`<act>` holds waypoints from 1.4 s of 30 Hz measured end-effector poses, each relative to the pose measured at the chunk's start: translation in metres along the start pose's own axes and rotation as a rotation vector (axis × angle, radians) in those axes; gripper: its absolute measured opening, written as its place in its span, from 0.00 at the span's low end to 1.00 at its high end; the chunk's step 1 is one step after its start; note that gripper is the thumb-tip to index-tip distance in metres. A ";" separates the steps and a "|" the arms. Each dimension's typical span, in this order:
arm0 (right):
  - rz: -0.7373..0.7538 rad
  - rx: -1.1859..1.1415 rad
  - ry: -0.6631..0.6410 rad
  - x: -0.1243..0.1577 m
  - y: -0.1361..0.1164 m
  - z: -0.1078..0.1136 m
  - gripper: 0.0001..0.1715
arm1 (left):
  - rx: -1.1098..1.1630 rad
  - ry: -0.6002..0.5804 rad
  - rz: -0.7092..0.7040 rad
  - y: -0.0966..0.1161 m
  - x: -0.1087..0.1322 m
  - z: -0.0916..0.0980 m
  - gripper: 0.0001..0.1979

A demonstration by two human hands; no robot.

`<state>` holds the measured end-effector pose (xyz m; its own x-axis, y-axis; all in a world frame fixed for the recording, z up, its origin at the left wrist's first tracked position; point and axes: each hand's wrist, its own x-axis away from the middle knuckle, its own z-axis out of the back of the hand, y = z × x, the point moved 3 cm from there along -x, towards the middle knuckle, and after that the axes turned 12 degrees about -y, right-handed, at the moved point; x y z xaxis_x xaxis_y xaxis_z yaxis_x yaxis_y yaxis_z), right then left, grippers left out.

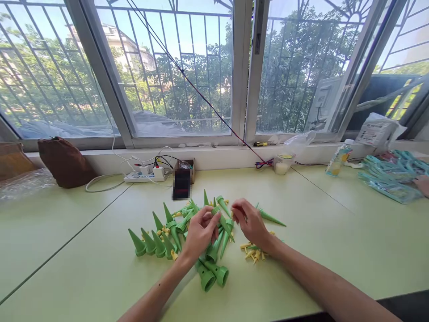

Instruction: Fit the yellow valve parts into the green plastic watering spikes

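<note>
A heap of green plastic cone spikes (174,230) lies on the pale green table (83,273). My left hand (200,232) grips one green spike (224,223) that slants down to the right above the heap. My right hand (250,222) has its fingertips pinched close to that spike's upper end; whether it holds a small part I cannot tell. Several small yellow pieces (254,254) lie just under my right wrist. More spikes stand upright at the heap's left (149,243).
A power strip with cables (145,175) and a small dark box (182,179) sit by the window ledge. At far left rests a brown bag (65,162). A jar (282,164), a bottle (338,158) and teal packets (392,176) lie at the right, beside another person's hand (422,184).
</note>
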<state>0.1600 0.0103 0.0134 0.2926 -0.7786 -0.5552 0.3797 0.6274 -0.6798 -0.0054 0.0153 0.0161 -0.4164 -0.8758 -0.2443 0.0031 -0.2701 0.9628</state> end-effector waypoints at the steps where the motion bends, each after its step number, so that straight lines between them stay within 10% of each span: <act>1: 0.011 -0.018 0.009 0.002 -0.001 0.000 0.08 | 0.008 0.000 -0.003 -0.001 -0.001 0.000 0.16; 42: 0.201 0.027 0.076 0.012 -0.014 -0.017 0.09 | -0.539 0.096 -0.134 -0.002 0.004 0.003 0.15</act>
<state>0.1435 -0.0076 0.0081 0.2985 -0.6342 -0.7132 0.3444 0.7685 -0.5392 -0.0102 0.0137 0.0136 -0.3607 -0.8452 -0.3944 0.4302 -0.5260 0.7337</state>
